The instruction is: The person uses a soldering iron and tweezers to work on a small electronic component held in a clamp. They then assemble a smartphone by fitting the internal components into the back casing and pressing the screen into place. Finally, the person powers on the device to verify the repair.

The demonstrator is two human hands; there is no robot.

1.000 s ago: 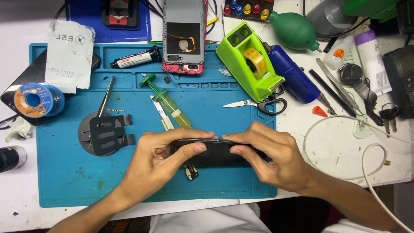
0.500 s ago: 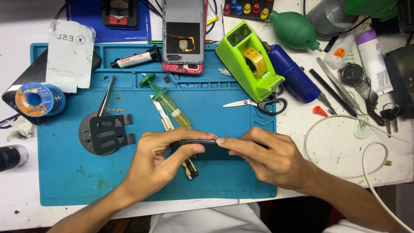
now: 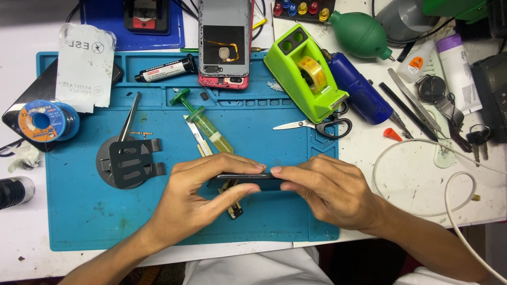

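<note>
Both hands pinch a dark phone point(image 3: 245, 181) above the blue mat point(image 3: 79, 221). Since a second ago it has turned from flat to edge-on; left hand point(image 3: 198, 200) and right hand point(image 3: 327, 192) fingers close along its edges.

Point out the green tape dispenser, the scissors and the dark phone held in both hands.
green tape dispenser point(image 3: 306, 79), head view, on its sloped top face.
scissors point(image 3: 317, 126), head view, near the pivot where blades meet handles.
dark phone point(image 3: 245, 179), head view, on the edge showing between the fingers.
</note>
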